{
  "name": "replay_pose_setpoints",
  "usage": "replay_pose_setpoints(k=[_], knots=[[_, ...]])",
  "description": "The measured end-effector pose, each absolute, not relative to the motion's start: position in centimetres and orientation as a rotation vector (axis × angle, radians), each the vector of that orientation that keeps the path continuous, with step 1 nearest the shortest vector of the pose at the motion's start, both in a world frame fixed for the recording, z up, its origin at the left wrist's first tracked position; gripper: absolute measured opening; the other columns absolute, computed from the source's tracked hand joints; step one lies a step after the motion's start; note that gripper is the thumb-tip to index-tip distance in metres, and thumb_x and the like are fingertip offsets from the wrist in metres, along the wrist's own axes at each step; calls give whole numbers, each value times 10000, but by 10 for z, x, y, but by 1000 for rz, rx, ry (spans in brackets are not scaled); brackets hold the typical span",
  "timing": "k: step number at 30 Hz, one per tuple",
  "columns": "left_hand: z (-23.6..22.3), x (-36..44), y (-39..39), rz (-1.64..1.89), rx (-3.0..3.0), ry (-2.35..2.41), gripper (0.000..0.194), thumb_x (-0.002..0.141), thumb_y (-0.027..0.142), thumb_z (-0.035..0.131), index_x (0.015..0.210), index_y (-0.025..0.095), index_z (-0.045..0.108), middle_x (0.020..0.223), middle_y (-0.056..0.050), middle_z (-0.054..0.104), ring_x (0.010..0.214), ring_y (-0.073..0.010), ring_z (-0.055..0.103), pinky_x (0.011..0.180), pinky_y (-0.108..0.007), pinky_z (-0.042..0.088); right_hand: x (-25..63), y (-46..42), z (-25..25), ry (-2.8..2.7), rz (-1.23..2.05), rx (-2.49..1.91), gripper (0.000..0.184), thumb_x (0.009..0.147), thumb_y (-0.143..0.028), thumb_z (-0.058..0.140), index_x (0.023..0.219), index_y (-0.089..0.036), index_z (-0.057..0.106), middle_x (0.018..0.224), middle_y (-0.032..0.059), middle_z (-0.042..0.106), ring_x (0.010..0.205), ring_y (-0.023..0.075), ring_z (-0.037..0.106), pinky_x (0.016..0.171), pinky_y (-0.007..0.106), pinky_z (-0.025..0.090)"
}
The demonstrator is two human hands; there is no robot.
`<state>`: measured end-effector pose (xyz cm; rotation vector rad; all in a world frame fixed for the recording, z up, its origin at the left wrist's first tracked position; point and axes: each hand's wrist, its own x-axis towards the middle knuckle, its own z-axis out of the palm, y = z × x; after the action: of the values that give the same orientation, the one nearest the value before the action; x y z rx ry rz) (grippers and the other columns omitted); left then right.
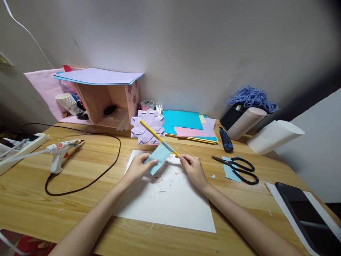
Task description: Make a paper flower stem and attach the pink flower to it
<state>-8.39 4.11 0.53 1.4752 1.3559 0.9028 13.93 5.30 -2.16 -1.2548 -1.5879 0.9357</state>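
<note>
Between thumb and fingers, my left hand [140, 165] grips a light blue paper strip [157, 159]. The strip's far end curls round a thin yellow stick [151, 131], which looks like a pencil or a straw; I cannot tell which. My right hand [192, 170] pinches the lower right end of that stick. Stick and paper are held tilted above a white sheet [170, 209] marked with red and dark smudges. Just beyond the stick's upper end is a folded lilac paper piece [144, 132] with a pointed outline.
A hot glue gun [59, 153] with a looping black cord stands left. Black scissors [237, 169] lie right over a blue scrap, near a utility knife [226, 139]. Coloured paper [183, 120], an open box [106, 99] and paper rolls [277, 137] line the back. A phone [306, 217] lies front right.
</note>
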Motion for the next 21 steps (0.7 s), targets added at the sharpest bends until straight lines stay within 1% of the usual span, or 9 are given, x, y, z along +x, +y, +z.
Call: replay_pose_setpoints(k=[3, 9, 13, 21], knots=[[7, -83, 40, 889, 1456, 1337, 327, 714, 460, 595, 645, 144, 554, 617, 1, 551, 579, -130, 508, 507, -215, 355, 139, 54, -23, -1563, 959, -1267, 286, 838, -409, 498, 768, -165, 629, 670, 18, 586, 645, 153, 515, 591, 251, 391], [2, -82, 40, 887, 1446, 1334, 348, 708, 487, 592, 650, 146, 555, 621, 7, 545, 579, -129, 511, 511, -214, 361, 140, 54, -27, -1559, 940, -1241, 278, 823, -414, 508, 777, -167, 627, 685, 31, 600, 677, 169, 547, 621, 272, 429], [4, -80, 37, 892, 1437, 1312, 337, 704, 477, 601, 631, 151, 547, 600, 18, 535, 554, -116, 501, 502, -210, 356, 140, 52, -27, -1535, 931, -1235, 278, 814, -416, 522, 788, -162, 632, 701, 43, 623, 659, 170, 559, 609, 282, 439], [9, -76, 32, 885, 1432, 1318, 354, 701, 490, 599, 691, 137, 614, 646, -16, 593, 591, -141, 537, 516, -223, 393, 139, 47, -27, -1486, 911, -1231, 225, 802, -380, 559, 806, -166, 627, 766, 54, 653, 671, 170, 584, 596, 277, 443]])
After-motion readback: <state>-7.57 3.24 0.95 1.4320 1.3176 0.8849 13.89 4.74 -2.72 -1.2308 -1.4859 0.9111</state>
